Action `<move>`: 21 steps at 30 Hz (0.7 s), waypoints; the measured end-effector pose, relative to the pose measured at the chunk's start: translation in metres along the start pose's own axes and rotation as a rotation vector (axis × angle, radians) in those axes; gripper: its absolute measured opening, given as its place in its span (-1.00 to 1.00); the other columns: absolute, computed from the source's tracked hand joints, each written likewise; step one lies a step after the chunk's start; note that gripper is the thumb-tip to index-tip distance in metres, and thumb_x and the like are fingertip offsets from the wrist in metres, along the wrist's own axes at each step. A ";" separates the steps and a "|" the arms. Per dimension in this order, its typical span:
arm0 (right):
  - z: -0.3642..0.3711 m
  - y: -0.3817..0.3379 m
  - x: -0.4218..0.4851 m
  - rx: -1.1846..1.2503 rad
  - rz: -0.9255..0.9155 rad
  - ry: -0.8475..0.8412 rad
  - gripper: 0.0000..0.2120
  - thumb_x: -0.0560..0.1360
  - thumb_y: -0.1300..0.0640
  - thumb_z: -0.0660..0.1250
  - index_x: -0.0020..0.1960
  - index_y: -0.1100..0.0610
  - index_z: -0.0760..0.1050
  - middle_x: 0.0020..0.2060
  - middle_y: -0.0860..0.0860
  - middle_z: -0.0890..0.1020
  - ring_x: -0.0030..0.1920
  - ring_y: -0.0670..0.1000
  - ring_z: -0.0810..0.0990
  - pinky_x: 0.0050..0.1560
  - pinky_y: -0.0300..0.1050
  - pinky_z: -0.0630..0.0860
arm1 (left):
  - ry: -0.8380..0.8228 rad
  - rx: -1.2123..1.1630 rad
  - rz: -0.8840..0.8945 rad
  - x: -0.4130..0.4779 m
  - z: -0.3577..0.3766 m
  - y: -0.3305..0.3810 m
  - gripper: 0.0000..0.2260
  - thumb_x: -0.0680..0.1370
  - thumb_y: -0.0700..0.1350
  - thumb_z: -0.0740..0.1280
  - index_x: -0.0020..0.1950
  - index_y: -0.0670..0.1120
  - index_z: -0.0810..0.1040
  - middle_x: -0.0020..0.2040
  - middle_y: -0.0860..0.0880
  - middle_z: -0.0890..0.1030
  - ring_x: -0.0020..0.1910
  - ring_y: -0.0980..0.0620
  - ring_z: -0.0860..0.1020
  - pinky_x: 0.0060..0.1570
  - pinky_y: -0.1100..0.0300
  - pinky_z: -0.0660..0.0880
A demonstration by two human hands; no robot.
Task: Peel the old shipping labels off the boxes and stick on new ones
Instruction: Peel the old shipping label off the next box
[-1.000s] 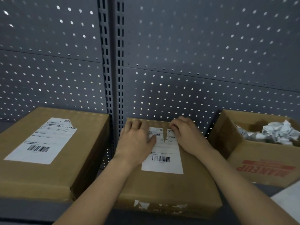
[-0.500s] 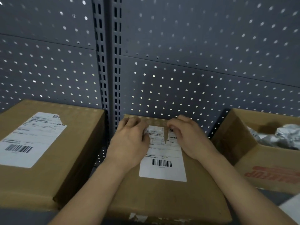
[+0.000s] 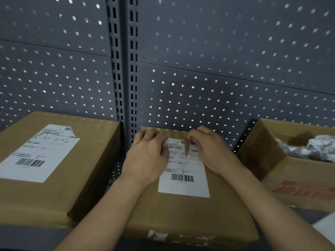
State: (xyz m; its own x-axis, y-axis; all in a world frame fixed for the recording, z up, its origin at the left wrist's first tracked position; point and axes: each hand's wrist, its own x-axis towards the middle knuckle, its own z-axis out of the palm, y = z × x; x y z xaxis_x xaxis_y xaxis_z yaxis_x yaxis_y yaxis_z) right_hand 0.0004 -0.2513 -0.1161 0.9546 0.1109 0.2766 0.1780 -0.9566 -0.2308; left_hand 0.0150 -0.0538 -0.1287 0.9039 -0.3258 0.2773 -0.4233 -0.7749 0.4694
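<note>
My right hand (image 3: 212, 151) has its fingertips curled down on the far right part of the shipping label (image 3: 183, 171), beside a split torn down from its far edge (whether they pinch paper or only pick at it I cannot tell), while my left hand (image 3: 147, 156) lies flat with fingers together on the label's left side, pressing the middle box (image 3: 190, 211) still. The label is mostly stuck, so peeling has barely begun; the left box (image 3: 59, 178) beside it wears a label (image 3: 39, 153) with only a far corner torn, the open box (image 3: 290, 169) to the right holds crumpled paper (image 3: 315, 148), and no new label is on. Both forearms reach forward, wrists low over the lid.
</note>
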 end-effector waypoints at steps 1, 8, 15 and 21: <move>0.000 0.000 0.000 0.007 0.006 0.006 -0.79 0.55 0.33 0.17 -0.04 0.04 0.45 -0.15 -0.03 0.43 -0.11 0.02 0.44 -0.11 0.01 0.49 | 0.001 0.001 0.000 0.000 0.000 0.000 -0.67 0.59 -0.01 0.20 0.36 0.06 0.46 0.38 0.04 0.41 0.35 -0.06 0.25 0.30 0.08 0.31; 0.000 0.002 -0.001 0.082 0.034 0.039 -0.83 0.63 0.22 0.11 -0.05 0.05 0.44 -0.14 -0.05 0.45 -0.11 -0.01 0.45 -0.07 0.03 0.47 | 0.005 -0.009 -0.004 0.000 0.000 0.000 -0.67 0.59 0.00 0.20 0.36 0.07 0.45 0.39 0.05 0.41 0.37 -0.05 0.24 0.30 0.07 0.32; 0.002 0.000 0.002 -0.037 0.000 -0.009 -0.80 0.57 0.29 0.16 0.02 0.04 0.47 -0.14 -0.03 0.41 -0.08 0.04 0.44 -0.11 -0.06 0.40 | 0.012 -0.006 -0.004 0.000 0.001 0.000 -0.68 0.59 -0.01 0.21 0.34 0.06 0.47 0.36 0.04 0.43 0.36 -0.07 0.26 0.30 0.07 0.32; 0.002 -0.001 0.001 -0.037 0.036 -0.033 -0.75 0.46 0.38 0.14 -0.11 0.02 0.34 -0.18 -0.04 0.38 -0.11 0.05 0.40 -0.11 -0.03 0.40 | 0.008 -0.016 -0.013 0.000 0.000 0.000 -0.67 0.59 0.00 0.21 0.36 0.07 0.45 0.37 0.06 0.42 0.37 -0.05 0.25 0.29 0.07 0.34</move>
State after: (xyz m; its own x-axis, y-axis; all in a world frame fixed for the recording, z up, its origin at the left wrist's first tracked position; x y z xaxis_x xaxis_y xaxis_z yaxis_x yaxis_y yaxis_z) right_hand 0.0018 -0.2495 -0.1171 0.9677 0.0841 0.2376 0.1347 -0.9693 -0.2055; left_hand 0.0149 -0.0542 -0.1287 0.9086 -0.3117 0.2779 -0.4129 -0.7700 0.4864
